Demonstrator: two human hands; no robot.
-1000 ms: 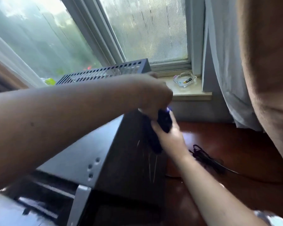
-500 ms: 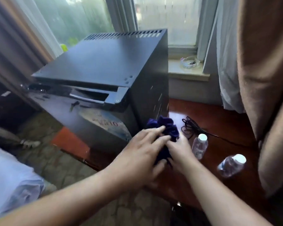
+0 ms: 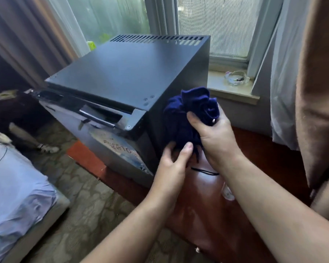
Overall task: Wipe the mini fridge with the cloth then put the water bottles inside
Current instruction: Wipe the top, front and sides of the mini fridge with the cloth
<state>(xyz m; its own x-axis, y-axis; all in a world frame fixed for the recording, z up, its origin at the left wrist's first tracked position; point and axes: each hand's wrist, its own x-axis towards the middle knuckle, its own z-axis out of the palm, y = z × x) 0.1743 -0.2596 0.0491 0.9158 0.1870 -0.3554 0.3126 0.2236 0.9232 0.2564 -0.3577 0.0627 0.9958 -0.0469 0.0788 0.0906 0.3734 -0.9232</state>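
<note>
So the boxy black metal mini fridge [image 3: 125, 76] stands on the glossy reddish-brown wooden desk [image 3: 207, 215], with its back to the window. Its grey door front runs along the desk's left edge, and only a thin strip of wood shows in front of it. It's got a flat matte top, a row of vent slots along the back edge and three little screws near the front right corner.

The dark blue crumpled cloth [image 3: 190, 111] is bunched up against the fridge's right side panel, near the top front corner. The right hand [image 3: 213, 137] has fingers and thumb curled round the wad, clamped on it. The left hand [image 3: 173, 164] is just below, with thumb and fingers pinching the hanging tail of the cloth.

Room-wise, the desk top carries on to the right of the fridge until it meets the sheer white curtain [image 3: 281, 73] and the heavy brown curtain [image 3: 321, 92] at the right side. A thin black cable [image 3: 205, 171] lies on the wood under the hands, near the fridge's side. A small clear plastic water bottle [image 3: 228, 194] peeks out beside the right forearm; only a bit of it shows. Behind the fridge, a clear glass ashtray [image 3: 235, 78] sits on the pale window sill [image 3: 217, 86]. Off the desk's left edge there's a bed with a light blue sheet [image 3: 13, 186].
</note>
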